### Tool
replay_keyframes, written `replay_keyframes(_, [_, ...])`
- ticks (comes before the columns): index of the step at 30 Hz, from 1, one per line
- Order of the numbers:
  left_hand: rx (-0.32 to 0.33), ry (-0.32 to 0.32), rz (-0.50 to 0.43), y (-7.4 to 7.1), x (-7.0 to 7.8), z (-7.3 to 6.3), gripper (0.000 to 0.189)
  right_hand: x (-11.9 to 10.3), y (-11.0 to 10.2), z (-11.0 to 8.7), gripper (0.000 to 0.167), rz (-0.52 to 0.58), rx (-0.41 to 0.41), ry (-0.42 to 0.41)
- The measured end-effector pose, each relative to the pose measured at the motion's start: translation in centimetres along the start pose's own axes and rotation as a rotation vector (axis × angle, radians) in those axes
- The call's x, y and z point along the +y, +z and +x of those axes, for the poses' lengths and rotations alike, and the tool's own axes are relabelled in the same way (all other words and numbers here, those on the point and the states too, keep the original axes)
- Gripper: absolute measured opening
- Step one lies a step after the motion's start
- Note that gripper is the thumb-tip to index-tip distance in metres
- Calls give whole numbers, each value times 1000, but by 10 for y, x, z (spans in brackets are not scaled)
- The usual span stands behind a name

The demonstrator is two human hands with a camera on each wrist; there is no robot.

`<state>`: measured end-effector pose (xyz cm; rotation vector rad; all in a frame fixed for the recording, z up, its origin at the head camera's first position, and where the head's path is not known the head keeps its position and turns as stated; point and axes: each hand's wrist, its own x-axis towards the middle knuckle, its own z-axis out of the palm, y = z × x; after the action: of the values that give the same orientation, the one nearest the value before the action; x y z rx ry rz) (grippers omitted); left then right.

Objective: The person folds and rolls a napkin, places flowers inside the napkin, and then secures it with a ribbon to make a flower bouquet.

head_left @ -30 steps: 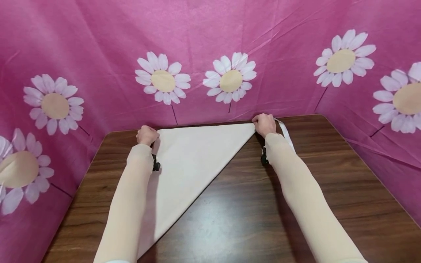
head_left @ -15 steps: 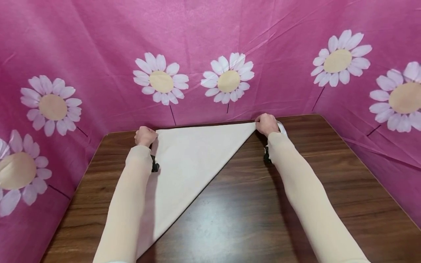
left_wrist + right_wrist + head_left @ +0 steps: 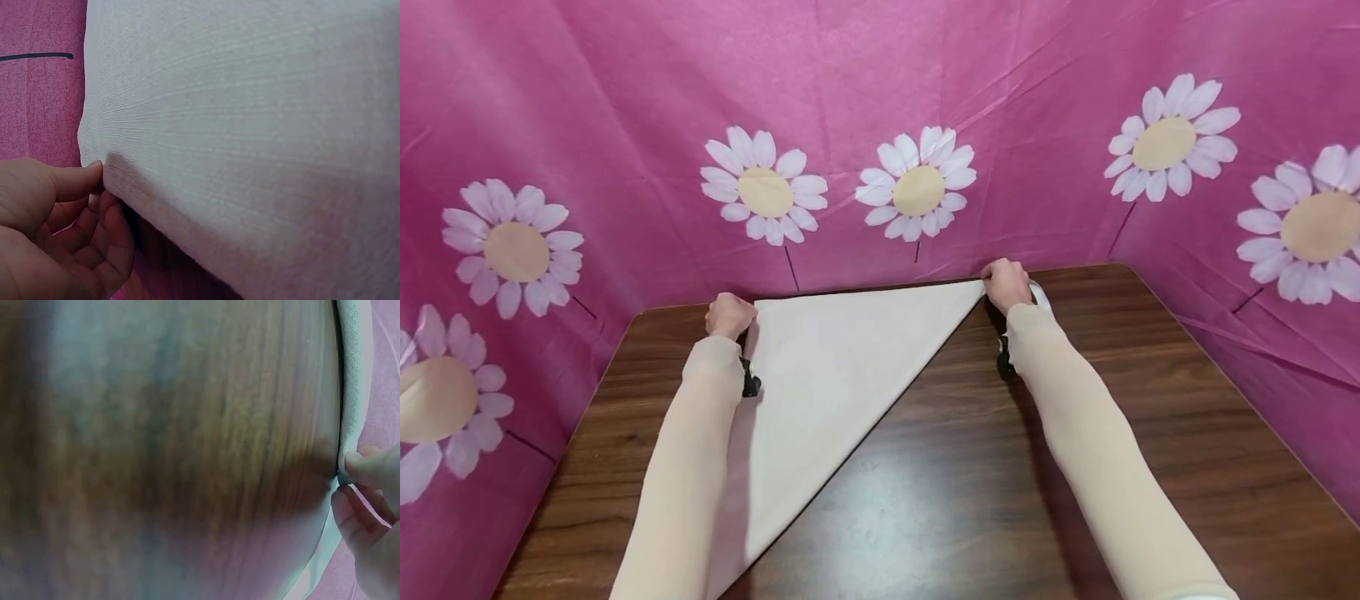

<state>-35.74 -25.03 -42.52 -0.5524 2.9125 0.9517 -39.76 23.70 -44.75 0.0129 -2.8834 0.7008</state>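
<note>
The pale cloth (image 3: 827,383) lay on the left part of the counter (image 3: 940,475), in the shape of a large triangle. Its far side ran along the far edge of the counter, close to the pink curtain (image 3: 850,75), and its slanting side came down from far right to near left.

The left hand (image 3: 730,316) pinched the far left corner between thumb and fingers, and the right hand (image 3: 1007,285) pinched the far right corner in the same manner, so the far side was drawn nearly straight between the hands. A narrow white strip (image 3: 1043,298) showed just to the right of the right hand; whether it belonged to the cloth, I could not tell.

In my judgement, the triangle was mostly formed: the slanting side looked thick and rounded, as a fold would be, and the visible surface was quite smooth. What seemed to be left was to finish the alignment of these two corners and to release them. The near tip reached the bottom of the head view beside the left sleeve (image 3: 681,467), so its neatness could not be confirmed.
</note>
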Motion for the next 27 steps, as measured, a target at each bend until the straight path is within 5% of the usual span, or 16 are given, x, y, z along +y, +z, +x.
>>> replay_keyframes(7, [13, 21, -61, 6, 2, 2, 16, 5, 1, 1, 21, 24, 60, 24])
replay_keyframes(13, [-176, 132, -67, -1, 7, -7, 41, 8, -11, -4, 16, -36, 87, -45])
replay_keyframes(20, [-380, 199, -115, -21, -13, -54, 53, -17, -33, -29, 25, -130, -117, -252])
replay_keyframes(27, [-415, 296, -133, -26, -41, -109, 47, -64, -22, -98, 31, -143, -318, -641])
